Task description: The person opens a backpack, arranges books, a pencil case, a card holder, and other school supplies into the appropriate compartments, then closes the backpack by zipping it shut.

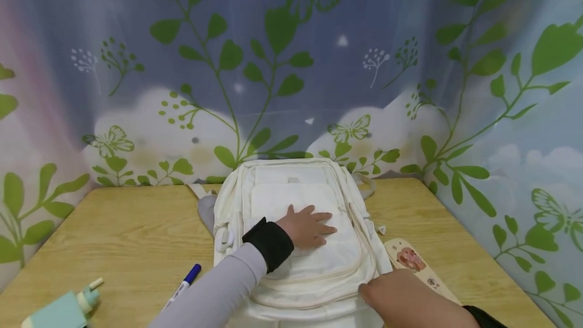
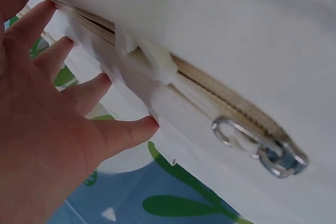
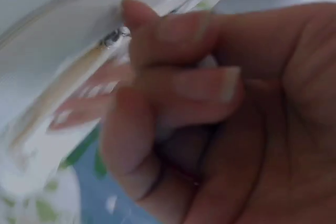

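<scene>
A white backpack (image 1: pixel 291 173) lies on its back on the wooden table. My left hand (image 1: pixel 306 226), fingers spread, rests flat on its front pocket. In the left wrist view, a zipper with a silver pull (image 2: pixel 257 148) runs along the fabric beside that hand. At the backpack's lower right edge, my right hand (image 1: pixel 403 297) has its fingers curled. The right wrist view is blurred; there a metal zipper slider (image 3: pixel 113 38) sits at the fingertips, which pinch its pull, mostly hidden by the fingers.
A cream case with a bear picture (image 1: pixel 412 259) lies right of the backpack, partly behind my right hand. On the left are a blue-capped marker (image 1: pixel 184 285) and a mint-green bottle (image 1: pixel 59 310). A leaf-patterned curtain (image 1: pixel 291 75) surrounds the table (image 1: pixel 136 232).
</scene>
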### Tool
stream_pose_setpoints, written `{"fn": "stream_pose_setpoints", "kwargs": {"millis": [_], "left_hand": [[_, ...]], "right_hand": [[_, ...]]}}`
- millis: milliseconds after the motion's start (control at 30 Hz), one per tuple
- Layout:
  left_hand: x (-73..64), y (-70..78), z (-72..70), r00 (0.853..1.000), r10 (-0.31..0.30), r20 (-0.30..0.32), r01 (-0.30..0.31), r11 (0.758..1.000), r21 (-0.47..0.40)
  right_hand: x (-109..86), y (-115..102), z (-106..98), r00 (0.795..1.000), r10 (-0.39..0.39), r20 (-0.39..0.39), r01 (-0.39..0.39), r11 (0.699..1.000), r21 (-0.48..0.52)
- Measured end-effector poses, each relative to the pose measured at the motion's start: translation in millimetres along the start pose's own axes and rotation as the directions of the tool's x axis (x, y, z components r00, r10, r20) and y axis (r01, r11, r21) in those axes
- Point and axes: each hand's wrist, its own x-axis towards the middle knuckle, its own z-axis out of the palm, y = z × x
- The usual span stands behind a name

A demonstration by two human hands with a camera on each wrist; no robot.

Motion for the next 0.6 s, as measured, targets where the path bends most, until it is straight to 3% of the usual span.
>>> {"fn": "stream_pose_setpoints", "kwargs": {"millis": [100, 200, 367, 467, 533, 600], "left_hand": [[1.3, 1.3, 0.3, 1.000, -0.013, -0.004, 0.013, 1.000, 0.017], [4.1, 0.7, -5.2, 1.000, -0.018, -0.016, 0.018, 1.000, 0.024], [7.2, -2.5, -9.6, 0.999, -0.015, -0.043, 0.014, 1.000, -0.015], [-1.6, -2.8, -10.3, 0.997, 0.003, -0.082, -0.006, 0.999, -0.032], [-13.2, -1.6, -12.3, 0.991, 0.049, -0.128, -0.056, 0.997, -0.055], [-28.0, 0.4, -18.5, 0.980, 0.118, -0.160, -0.142, 0.978, -0.152]], "right_hand": [[9.3, -18.7, -5.5, 0.987, -0.155, -0.049, 0.156, 0.988, 0.007], [21.4, -32.5, -15.5, 0.973, -0.221, -0.062, 0.224, 0.973, 0.049], [32.9, -40.0, -23.4, 0.965, -0.241, -0.100, 0.250, 0.963, 0.101], [31.7, -34.8, -20.8, 0.961, -0.237, -0.140, 0.260, 0.947, 0.187], [27.8, -28.3, -18.1, 0.962, -0.220, -0.160, 0.256, 0.929, 0.266], [22.3, -20.0, -15.5, 0.964, -0.193, -0.184, 0.243, 0.921, 0.305]]}}
